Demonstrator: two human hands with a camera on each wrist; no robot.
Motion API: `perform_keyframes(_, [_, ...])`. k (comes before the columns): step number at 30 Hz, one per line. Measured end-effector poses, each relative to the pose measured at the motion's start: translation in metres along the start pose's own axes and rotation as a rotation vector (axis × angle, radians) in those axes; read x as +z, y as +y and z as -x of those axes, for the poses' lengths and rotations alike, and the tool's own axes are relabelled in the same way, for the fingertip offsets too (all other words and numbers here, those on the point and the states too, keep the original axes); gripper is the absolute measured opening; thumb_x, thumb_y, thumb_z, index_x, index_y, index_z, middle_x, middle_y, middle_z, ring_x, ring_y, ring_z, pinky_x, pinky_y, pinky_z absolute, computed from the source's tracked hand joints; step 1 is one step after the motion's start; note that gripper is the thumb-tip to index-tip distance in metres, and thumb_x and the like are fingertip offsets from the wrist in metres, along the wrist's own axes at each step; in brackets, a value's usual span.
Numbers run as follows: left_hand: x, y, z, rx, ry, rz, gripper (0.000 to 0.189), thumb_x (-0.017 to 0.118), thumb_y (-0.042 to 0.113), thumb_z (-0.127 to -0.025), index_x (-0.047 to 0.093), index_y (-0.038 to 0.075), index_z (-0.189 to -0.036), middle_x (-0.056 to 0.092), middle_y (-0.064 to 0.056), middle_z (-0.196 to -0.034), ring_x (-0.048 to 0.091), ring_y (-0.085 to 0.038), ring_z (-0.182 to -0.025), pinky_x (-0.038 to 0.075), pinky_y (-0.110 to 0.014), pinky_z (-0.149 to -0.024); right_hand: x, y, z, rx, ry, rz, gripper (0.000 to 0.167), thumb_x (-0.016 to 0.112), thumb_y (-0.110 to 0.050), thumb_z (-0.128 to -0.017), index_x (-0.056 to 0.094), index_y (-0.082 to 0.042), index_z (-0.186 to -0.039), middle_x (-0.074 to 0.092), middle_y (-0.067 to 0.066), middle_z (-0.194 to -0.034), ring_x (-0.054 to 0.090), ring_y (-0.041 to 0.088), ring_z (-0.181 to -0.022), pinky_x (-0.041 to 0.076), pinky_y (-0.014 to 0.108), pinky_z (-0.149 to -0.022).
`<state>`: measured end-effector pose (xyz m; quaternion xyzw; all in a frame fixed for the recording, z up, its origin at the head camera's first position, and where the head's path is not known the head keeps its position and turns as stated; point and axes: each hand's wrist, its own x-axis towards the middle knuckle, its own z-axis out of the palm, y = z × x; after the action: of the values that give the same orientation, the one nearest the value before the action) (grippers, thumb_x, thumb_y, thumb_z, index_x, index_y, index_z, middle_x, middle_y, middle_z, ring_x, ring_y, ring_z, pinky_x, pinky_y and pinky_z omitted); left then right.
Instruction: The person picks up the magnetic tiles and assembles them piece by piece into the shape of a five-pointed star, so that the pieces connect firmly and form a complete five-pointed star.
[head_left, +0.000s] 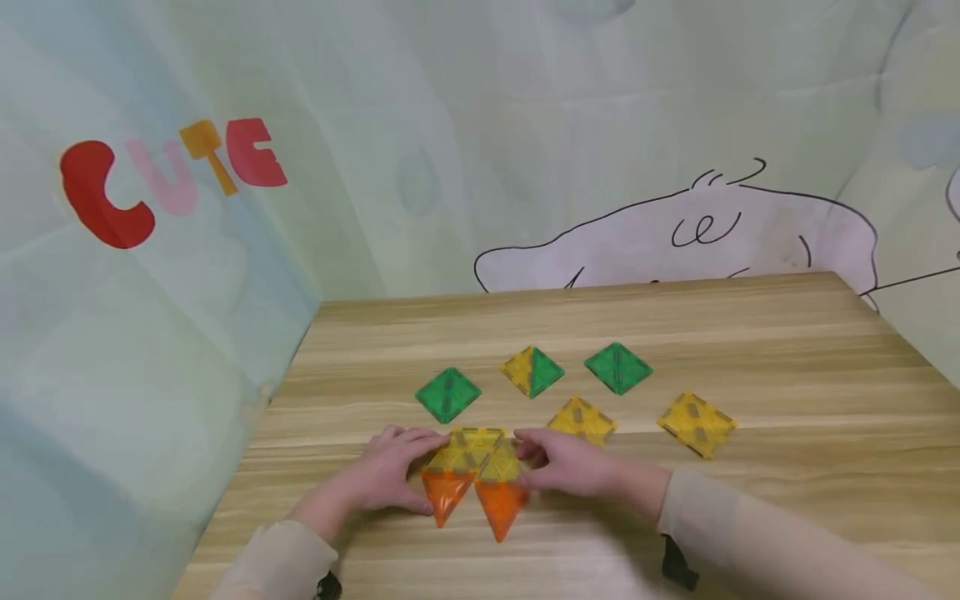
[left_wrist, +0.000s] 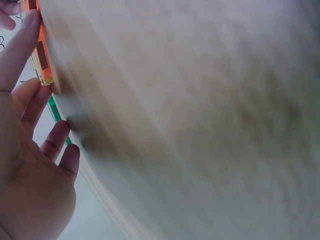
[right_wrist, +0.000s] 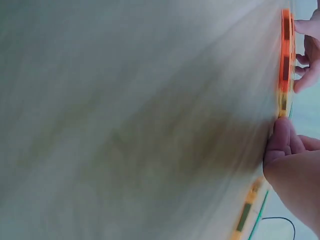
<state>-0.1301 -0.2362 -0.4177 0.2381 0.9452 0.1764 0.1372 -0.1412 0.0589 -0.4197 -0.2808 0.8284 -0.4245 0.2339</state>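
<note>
Translucent magnetic tiles lie joined flat on the table: a row of yellow triangles, with an orange triangle and a second orange triangle pointing down from it. My left hand grips the left side, its thumb by the left orange tile and its index finger along the upper yellow edge. From the right, my right hand holds the yellow end between thumb and index finger, the other fingers curled. Edge-on in the left wrist view, an orange tile meets the left thumb.
Behind the hands lie a green diamond, a yellow-and-green diamond and another green diamond. One yellow diamond sits just beyond the right hand, another yellow diamond farther right. A printed curtain hangs behind the wooden table.
</note>
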Motion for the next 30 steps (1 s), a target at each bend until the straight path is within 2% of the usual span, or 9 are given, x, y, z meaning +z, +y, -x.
perform_keyframes(3, [0.001,0.000,-0.001,0.002,0.003,0.001,0.085,0.083,0.042,-0.063,0.049,0.020,-0.137,0.044,-0.001,-0.140,0.035,-0.030,-0.119,0.030,-0.053,-0.096,0.002,-0.001,-0.001,0.016,-0.002,-0.077,0.066,0.067,-0.022,-0.087,0.036,0.005,-0.139,0.059,0.005,-0.116,0.055,0.021,-0.105,0.045,0.037,-0.091])
perform_keyframes(5, [0.002,0.000,-0.002,0.010,0.008,-0.001,0.085,0.082,0.043,-0.063,0.049,0.019,-0.137,0.045,-0.001,-0.139,0.036,-0.030,-0.119,0.030,-0.054,-0.096,0.004,-0.001,-0.002,0.020,0.005,-0.063,0.066,0.067,-0.023,-0.087,0.037,0.004,-0.139,0.059,0.005,-0.117,0.055,0.021,-0.107,0.044,0.037,-0.092])
perform_keyframes(9, [0.003,0.000,-0.002,0.027,0.014,-0.003,0.084,0.082,0.043,-0.064,0.049,0.018,-0.137,0.046,-0.002,-0.138,0.036,-0.031,-0.119,0.030,-0.055,-0.095,0.011,-0.001,0.000,-0.057,0.038,0.181,0.075,0.070,-0.033,-0.082,0.038,0.003,-0.139,0.053,0.010,-0.124,0.050,0.024,-0.112,0.042,0.041,-0.095])
perform_keyframes(11, [0.003,0.000,-0.001,0.028,0.020,-0.003,0.084,0.082,0.043,-0.064,0.049,0.017,-0.137,0.046,-0.002,-0.138,0.037,-0.030,-0.119,0.030,-0.055,-0.095,0.014,-0.001,0.002,-0.126,0.052,0.313,0.080,0.072,-0.038,-0.079,0.038,0.001,-0.140,0.048,0.012,-0.129,0.046,0.026,-0.116,0.039,0.042,-0.098])
perform_keyframes(13, [0.002,0.001,-0.001,0.031,0.034,-0.007,0.085,0.082,0.043,-0.063,0.049,0.017,-0.137,0.047,-0.002,-0.137,0.038,-0.029,-0.117,0.031,-0.054,-0.094,0.018,-0.002,0.002,-0.189,0.056,0.398,0.080,0.072,-0.040,-0.079,0.038,-0.002,-0.141,0.044,0.012,-0.133,0.042,0.026,-0.120,0.037,0.041,-0.100])
perform_keyframes(18, [0.000,0.008,-0.006,0.058,0.043,-0.014,0.084,0.079,0.048,-0.066,0.047,0.018,-0.138,0.046,-0.002,-0.139,0.037,-0.030,-0.120,0.030,-0.053,-0.097,0.020,-0.007,0.000,-0.310,0.018,0.538,0.067,0.065,-0.041,-0.086,0.041,-0.010,-0.141,0.045,0.005,-0.139,0.040,0.022,-0.125,0.031,0.040,-0.104])
perform_keyframes(23, [-0.002,0.018,-0.016,0.103,-0.019,0.003,0.081,0.075,0.051,-0.072,0.045,0.017,-0.140,0.042,-0.001,-0.142,0.034,-0.031,-0.125,0.026,-0.055,-0.099,0.020,-0.007,-0.001,-0.430,-0.023,0.681,0.058,0.059,-0.041,-0.090,0.046,-0.013,-0.138,0.049,0.000,-0.137,0.043,0.021,-0.124,0.032,0.040,-0.103])
perform_keyframes(27, [-0.001,0.020,-0.020,0.112,-0.048,-0.009,0.079,0.074,0.049,-0.074,0.044,0.019,-0.140,0.041,0.000,-0.143,0.033,-0.030,-0.125,0.026,-0.054,-0.100,0.018,-0.003,-0.001,-0.497,-0.024,0.736,0.055,0.058,-0.040,-0.090,0.047,-0.014,-0.138,0.051,-0.002,-0.136,0.046,0.020,-0.121,0.035,0.039,-0.101])
perform_keyframes(30, [0.000,0.018,-0.021,0.115,-0.054,-0.018,0.080,0.074,0.050,-0.074,0.043,0.020,-0.141,0.039,0.001,-0.144,0.034,-0.028,-0.124,0.027,-0.053,-0.099,0.014,0.003,-0.001,-0.506,-0.023,0.738,0.056,0.060,-0.041,-0.090,0.048,-0.014,-0.137,0.052,-0.001,-0.135,0.047,0.021,-0.120,0.037,0.039,-0.100])
